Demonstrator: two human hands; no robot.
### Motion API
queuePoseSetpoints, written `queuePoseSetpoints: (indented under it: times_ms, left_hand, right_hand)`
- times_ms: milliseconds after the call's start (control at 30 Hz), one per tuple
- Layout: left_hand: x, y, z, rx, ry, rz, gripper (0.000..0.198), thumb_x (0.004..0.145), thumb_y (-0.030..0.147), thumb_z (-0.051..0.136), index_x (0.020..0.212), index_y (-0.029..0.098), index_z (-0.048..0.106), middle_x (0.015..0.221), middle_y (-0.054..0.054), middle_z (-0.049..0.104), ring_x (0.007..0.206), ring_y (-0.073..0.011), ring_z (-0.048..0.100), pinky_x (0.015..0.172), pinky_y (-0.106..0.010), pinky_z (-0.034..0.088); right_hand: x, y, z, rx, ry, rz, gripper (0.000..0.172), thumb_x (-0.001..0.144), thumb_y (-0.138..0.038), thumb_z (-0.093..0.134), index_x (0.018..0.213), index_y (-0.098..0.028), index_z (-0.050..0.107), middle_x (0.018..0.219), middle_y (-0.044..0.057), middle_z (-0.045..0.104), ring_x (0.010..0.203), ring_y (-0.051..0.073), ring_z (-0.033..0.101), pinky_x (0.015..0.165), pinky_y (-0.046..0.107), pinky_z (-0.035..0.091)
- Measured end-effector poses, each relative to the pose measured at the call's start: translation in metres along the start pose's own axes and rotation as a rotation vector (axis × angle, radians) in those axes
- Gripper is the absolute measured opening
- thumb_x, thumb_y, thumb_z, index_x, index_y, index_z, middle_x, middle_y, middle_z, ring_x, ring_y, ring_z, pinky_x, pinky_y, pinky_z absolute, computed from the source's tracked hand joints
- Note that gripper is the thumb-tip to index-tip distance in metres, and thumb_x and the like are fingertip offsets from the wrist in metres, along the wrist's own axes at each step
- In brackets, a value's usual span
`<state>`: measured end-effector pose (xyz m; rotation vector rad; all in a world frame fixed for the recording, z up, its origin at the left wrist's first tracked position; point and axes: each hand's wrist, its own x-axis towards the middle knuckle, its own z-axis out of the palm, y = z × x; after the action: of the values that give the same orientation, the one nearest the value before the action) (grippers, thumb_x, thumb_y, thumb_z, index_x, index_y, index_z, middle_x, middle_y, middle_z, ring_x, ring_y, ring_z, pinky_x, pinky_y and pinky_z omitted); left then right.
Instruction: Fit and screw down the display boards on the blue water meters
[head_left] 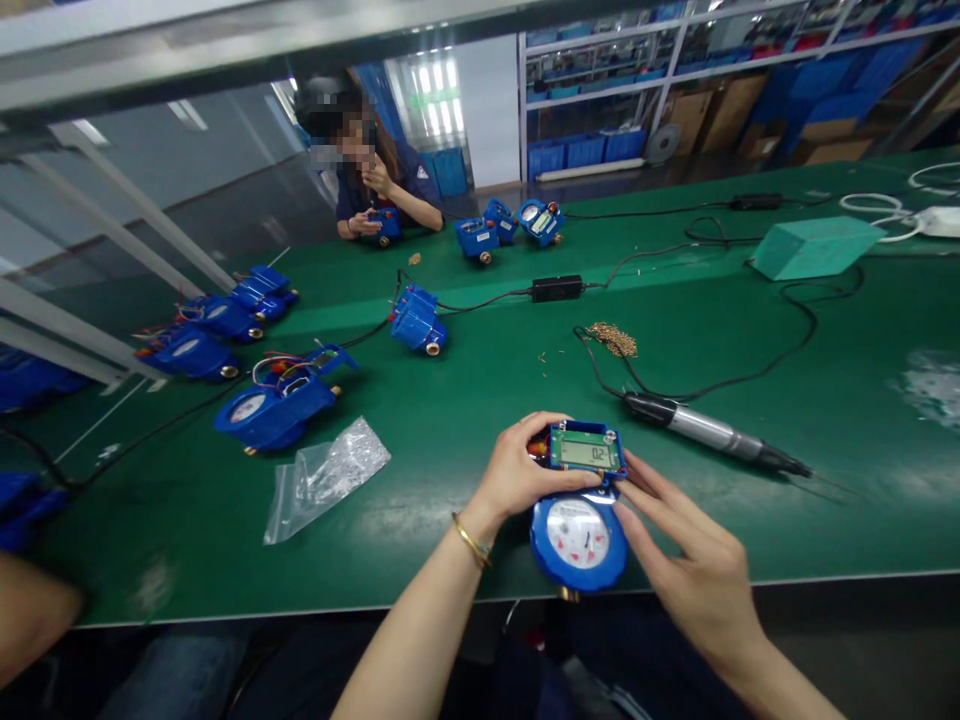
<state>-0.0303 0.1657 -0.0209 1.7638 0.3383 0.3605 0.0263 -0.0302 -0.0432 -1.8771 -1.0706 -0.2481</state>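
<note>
Blue water meter (579,535): hold the casing

It sits at the green workbench's near edge, left hand (517,468) gripping its display end; right hand (694,545) touches its side, grip unclear. Probably heavy, stiff; exposed LCD (587,453) looks fragile.

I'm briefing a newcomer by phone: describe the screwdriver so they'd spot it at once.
On the green table, look just beyond the camera wearer's right hand. The silver-bodied screwdriver lies there, black at both ends. Unlike the stubby blue meter held nearby, it is long and slim.
</note>
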Motion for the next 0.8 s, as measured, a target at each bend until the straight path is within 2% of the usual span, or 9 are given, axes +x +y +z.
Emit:
queuePoseSetpoints:
  times_ms: [133,200,267,333,400,500,633,700,800]
  left_hand:
    - [-0.001,-0.004,-0.002,0.016,-0.006,0.020,0.063,0.055,0.036,0.095,0.110,0.018,0.070,0.108,-0.006,0.070,0.100,-0.0224,0.067,0.085,-0.029,0.051]
    - [-0.002,-0.005,-0.003,0.042,-0.018,0.026,0.064,0.055,0.038,0.095,0.111,0.018,0.070,0.109,-0.006,0.069,0.100,-0.0224,0.067,0.085,-0.029,0.051]
    - [-0.002,-0.005,-0.003,0.073,-0.028,0.031,0.066,0.056,0.042,0.094,0.112,0.019,0.069,0.110,-0.006,0.070,0.100,-0.0229,0.067,0.086,-0.030,0.051]
    - [-0.002,-0.005,-0.003,0.093,-0.042,0.033,0.066,0.057,0.044,0.093,0.113,0.020,0.068,0.109,-0.006,0.071,0.101,-0.0236,0.067,0.088,-0.031,0.051]
    - [-0.002,-0.005,-0.003,0.098,-0.052,0.031,0.064,0.058,0.045,0.092,0.112,0.020,0.068,0.108,-0.006,0.072,0.100,-0.0239,0.067,0.088,-0.031,0.051]
    - [-0.003,-0.005,-0.002,0.101,-0.038,0.031,0.064,0.057,0.045,0.093,0.111,0.021,0.068,0.109,-0.006,0.072,0.101,-0.0242,0.067,0.088,-0.032,0.050]
    - [-0.003,-0.005,-0.001,0.130,-0.019,0.045,0.065,0.055,0.044,0.094,0.111,0.021,0.069,0.109,-0.006,0.072,0.100,-0.0244,0.067,0.089,-0.033,0.050]
    - [-0.003,-0.005,-0.001,0.151,-0.012,0.065,0.066,0.055,0.046,0.093,0.111,0.021,0.069,0.109,-0.006,0.072,0.101,-0.0248,0.067,0.089,-0.034,0.049]
    - [-0.003,-0.004,-0.002,0.179,0.005,0.114,0.065,0.055,0.047,0.093,0.110,0.021,0.070,0.108,-0.006,0.072,0.101,-0.0246,0.066,0.089,-0.034,0.048]
  right_hand:
    - [0.007,0.008,-0.008,0.206,0.001,0.161,0.032,0.094,-0.024,0.064,0.126,-0.026,0.064,0.128,0.005,0.068,0.111,0.017,0.069,0.098,0.026,0.057]
    - [0.017,0.013,-0.007,0.320,-0.068,0.252,0.048,0.095,-0.031,0.064,0.141,-0.027,0.053,0.143,0.008,0.058,0.121,0.020,0.064,0.102,0.032,0.055]
    - [0.026,0.018,-0.004,0.371,-0.166,0.271,0.058,0.093,-0.037,0.065,0.147,-0.026,0.047,0.153,0.009,0.047,0.136,0.024,0.051,0.113,0.041,0.046]
    - [0.034,0.022,-0.002,0.412,-0.257,0.285,0.062,0.090,-0.039,0.068,0.147,-0.024,0.048,0.155,0.010,0.043,0.142,0.028,0.044,0.117,0.046,0.038]
    - [0.037,0.025,-0.003,0.478,-0.301,0.328,0.065,0.088,-0.039,0.071,0.147,-0.023,0.048,0.154,0.012,0.045,0.140,0.029,0.046,0.116,0.046,0.041]
    - [0.036,0.029,-0.011,0.537,-0.248,0.339,0.053,0.090,-0.036,0.069,0.139,-0.024,0.053,0.146,0.012,0.054,0.131,0.027,0.056,0.108,0.041,0.050]
    - [0.031,0.029,-0.021,0.380,-0.187,0.195,0.028,0.092,-0.031,0.067,0.119,-0.025,0.064,0.131,0.009,0.064,0.123,0.023,0.062,0.105,0.037,0.053]
    - [0.030,0.027,-0.021,0.267,-0.181,0.137,0.037,0.089,-0.033,0.070,0.125,-0.026,0.062,0.134,0.009,0.061,0.125,0.026,0.059,0.110,0.044,0.049]
    - [0.035,0.027,-0.015,0.205,-0.238,0.152,0.069,0.085,-0.042,0.074,0.146,-0.026,0.047,0.144,0.012,0.055,0.130,0.031,0.056,0.113,0.054,0.043]
